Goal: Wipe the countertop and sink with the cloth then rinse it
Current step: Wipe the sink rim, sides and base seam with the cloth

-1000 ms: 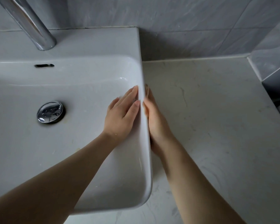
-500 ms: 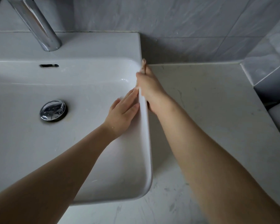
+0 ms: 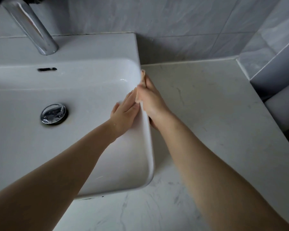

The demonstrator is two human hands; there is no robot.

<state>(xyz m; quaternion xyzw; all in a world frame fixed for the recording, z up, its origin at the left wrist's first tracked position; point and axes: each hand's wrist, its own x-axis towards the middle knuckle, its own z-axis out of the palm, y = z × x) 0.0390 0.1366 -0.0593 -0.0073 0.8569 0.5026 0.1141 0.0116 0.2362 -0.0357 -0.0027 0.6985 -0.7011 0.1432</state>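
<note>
The white sink [image 3: 150,157] sits on a pale marbled countertop [image 3: 210,117]. My left hand [image 3: 123,114] lies flat on the inner right wall of the basin, fingers stretched out, holding nothing. My right hand [image 3: 153,101] is just outside the same wall, pressed against the sink's outer right side. It holds a beige cloth [image 3: 143,75]. Only a small tip of the cloth shows past the fingertips, and a scrap shows by the thumb; the rest is hidden under the hand.
A chrome faucet [image 3: 33,27] rises at the back left, with an overflow slot [image 3: 47,69] below it and a chrome drain plug [image 3: 53,114] in the basin. Grey tiled walls [image 3: 182,27] close the back and right. A white rounded object [image 3: 285,110] sits beyond the counter's right edge.
My right hand has slid with the cloth along the sink's outer right side, away from me toward the back wall. My left hand has stayed on the inner wall.
</note>
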